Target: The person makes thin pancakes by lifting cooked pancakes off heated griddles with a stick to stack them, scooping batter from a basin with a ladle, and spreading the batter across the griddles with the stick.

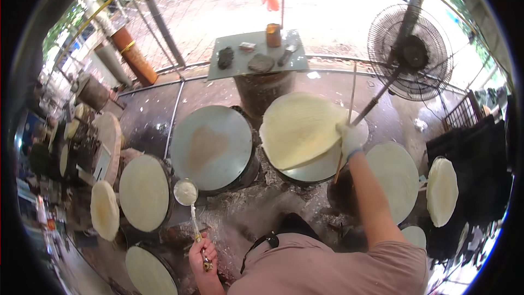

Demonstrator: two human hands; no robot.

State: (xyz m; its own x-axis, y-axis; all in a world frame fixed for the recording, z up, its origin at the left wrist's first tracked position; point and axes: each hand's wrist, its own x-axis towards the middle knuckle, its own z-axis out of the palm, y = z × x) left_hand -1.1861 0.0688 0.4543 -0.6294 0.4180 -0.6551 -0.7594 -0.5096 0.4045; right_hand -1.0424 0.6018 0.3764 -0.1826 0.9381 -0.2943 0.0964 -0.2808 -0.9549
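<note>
My left hand [202,252] grips the handle of a ladle [186,192] whose round bowl holds pale batter. The ladle is just off the near edge of a round griddle [208,147], which has a brownish patch on top. My right hand [350,141], in a whitish glove, closes around a thin wooden stick [353,90] at the right edge of a large thin pancake [303,127]. This yellowish sheet covers most of a second griddle [315,171], whose bare metal shows along the near side. My fingers hide part of the stick and of the pancake's edge.
More batter-covered griddles stand left [144,193] and right [393,182]. Pancake stacks rest at the far left [104,211] and far right [442,192]. Ahead, a drum carries a board [225,51] with stones and a rusty can [273,35]. A fan [411,53] stands front right.
</note>
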